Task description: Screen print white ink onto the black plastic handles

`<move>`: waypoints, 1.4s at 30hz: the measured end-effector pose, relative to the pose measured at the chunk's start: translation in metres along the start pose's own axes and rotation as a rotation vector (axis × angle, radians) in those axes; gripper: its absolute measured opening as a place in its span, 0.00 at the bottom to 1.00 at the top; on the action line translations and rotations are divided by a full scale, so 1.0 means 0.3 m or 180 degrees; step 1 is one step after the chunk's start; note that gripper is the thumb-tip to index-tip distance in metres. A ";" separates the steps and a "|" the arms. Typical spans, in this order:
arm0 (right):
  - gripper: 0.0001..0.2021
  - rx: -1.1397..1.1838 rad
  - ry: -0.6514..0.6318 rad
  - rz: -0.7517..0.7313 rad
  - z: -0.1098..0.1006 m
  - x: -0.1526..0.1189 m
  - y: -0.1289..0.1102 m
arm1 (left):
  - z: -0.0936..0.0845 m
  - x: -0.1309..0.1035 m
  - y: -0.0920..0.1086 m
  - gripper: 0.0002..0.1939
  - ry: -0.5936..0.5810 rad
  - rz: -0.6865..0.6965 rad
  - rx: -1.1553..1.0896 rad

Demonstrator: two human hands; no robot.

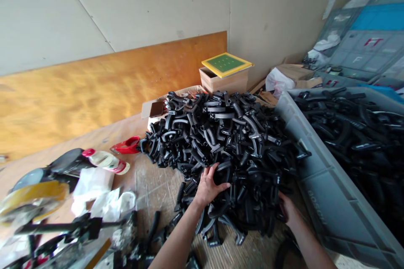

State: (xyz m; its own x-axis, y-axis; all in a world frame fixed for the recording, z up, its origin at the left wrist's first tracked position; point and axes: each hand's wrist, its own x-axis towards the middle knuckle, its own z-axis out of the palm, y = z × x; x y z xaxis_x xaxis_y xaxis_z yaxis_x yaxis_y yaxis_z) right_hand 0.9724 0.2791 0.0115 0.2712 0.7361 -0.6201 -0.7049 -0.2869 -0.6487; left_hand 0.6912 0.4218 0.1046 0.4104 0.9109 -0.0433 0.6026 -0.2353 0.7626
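A large heap of black plastic parts (pixel 221 126), some with ribbed grips, is piled on the wooden table (pixel 148 189). My left hand (pixel 210 185) rests against the front of the heap, fingers and thumb spread, holding nothing. Lower right, my right hand (pixel 288 210) is at the heap's right edge, beside the grey crate. Its fingers are partly hidden behind black parts, so its grip cannot be made out.
On the right, a grey crate (pixel 318 176) holds more black parts. Behind the heap stands a cardboard box (pixel 224 83) under a green-and-yellow board (pixel 227 64). To the left lie a bottle (pixel 105 162), a red object (pixel 126 146) and a yellow tape roll (pixel 34 197).
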 end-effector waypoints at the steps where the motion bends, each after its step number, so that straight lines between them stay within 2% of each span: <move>1: 0.12 -0.0025 0.0010 0.0107 0.014 0.009 0.000 | -0.007 0.004 -0.002 0.42 -0.0040 0.0032 -0.0077; 4: 0.14 -0.0124 -0.0002 -0.0089 0.072 0.013 0.009 | -0.033 -0.006 -0.017 0.40 -0.0134 0.0123 -0.0195; 8: 0.24 -0.0857 -0.0354 -0.0464 0.175 -0.041 0.009 | -0.065 -0.072 -0.046 0.42 -0.0313 0.0115 -0.0224; 11: 0.33 -0.1441 -0.0503 -0.0933 0.264 -0.095 0.011 | -0.082 -0.149 -0.065 0.39 -0.0188 0.0032 -0.0217; 13: 0.37 -0.1780 -0.0776 -0.1252 0.323 -0.129 0.029 | -0.099 -0.202 -0.077 0.36 -0.0054 -0.0014 -0.0153; 18: 0.32 -0.2573 -0.1333 -0.1727 0.474 -0.227 0.132 | -0.186 -0.335 -0.125 0.31 0.0099 -0.0262 0.0087; 21: 0.35 -0.2830 -0.1571 -0.1893 0.569 -0.290 0.200 | -0.241 -0.426 -0.173 0.29 0.0232 -0.0343 0.0150; 24: 0.44 -0.3298 -0.1833 -0.1970 0.636 -0.356 0.242 | -0.282 -0.527 -0.213 0.25 0.0199 -0.0504 0.0284; 26: 0.52 -0.3680 -0.2193 -0.1968 0.641 -0.405 0.243 | -0.298 -0.596 -0.219 0.25 0.0270 -0.0763 0.0547; 28: 0.54 -0.3942 -0.2753 -0.1902 0.597 -0.452 0.213 | -0.299 -0.666 -0.197 0.28 0.0573 -0.1002 0.0826; 30: 0.39 -0.4040 -0.3019 -0.1880 0.496 -0.482 0.154 | -0.277 -0.738 -0.148 0.29 0.1062 -0.0984 0.1031; 31: 0.28 -0.4056 -0.2908 -0.1954 0.425 -0.486 0.116 | -0.255 -0.775 -0.116 0.28 0.1306 -0.0880 0.1133; 32: 0.19 -0.4065 -0.2583 -0.2093 0.342 -0.481 0.077 | -0.224 -0.813 -0.081 0.28 0.1475 -0.0733 0.1246; 33: 0.16 -0.4031 -0.2119 -0.2331 0.251 -0.466 0.041 | -0.185 -0.850 -0.048 0.29 0.1514 -0.0566 0.1370; 35: 0.18 -0.3912 -0.0829 -0.2899 0.064 -0.413 -0.012 | -0.088 -0.920 0.005 0.32 0.1166 -0.0203 0.1615; 36: 0.21 -0.3861 -0.0104 -0.3118 -0.019 -0.381 -0.022 | -0.034 -0.949 0.020 0.34 0.0798 0.0019 0.1703; 37: 0.26 -0.3861 0.0413 -0.3195 -0.088 -0.350 -0.019 | 0.019 -0.972 0.027 0.36 0.0373 0.0268 0.1751; 39: 0.33 -0.3950 0.0836 -0.3138 -0.165 -0.298 0.028 | 0.114 -0.995 0.022 0.39 -0.0352 0.0690 0.1757; 40: 0.34 -0.3979 0.0907 -0.3071 -0.170 -0.282 0.068 | 0.149 -0.996 0.013 0.39 -0.0562 0.0779 0.1749; 42: 0.35 -0.3892 0.0976 -0.2967 -0.122 -0.277 0.168 | 0.190 -0.979 -0.006 0.39 -0.0694 0.0713 0.1770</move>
State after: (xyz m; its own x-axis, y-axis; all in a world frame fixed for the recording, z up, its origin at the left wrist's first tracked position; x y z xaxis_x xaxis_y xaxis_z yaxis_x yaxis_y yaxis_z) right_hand 0.9384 0.1810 0.0142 0.5167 0.8263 0.2239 0.6781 -0.2353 -0.6963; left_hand 0.6086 0.1353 0.0790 0.6621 0.7431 -0.0967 0.7273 -0.6062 0.3218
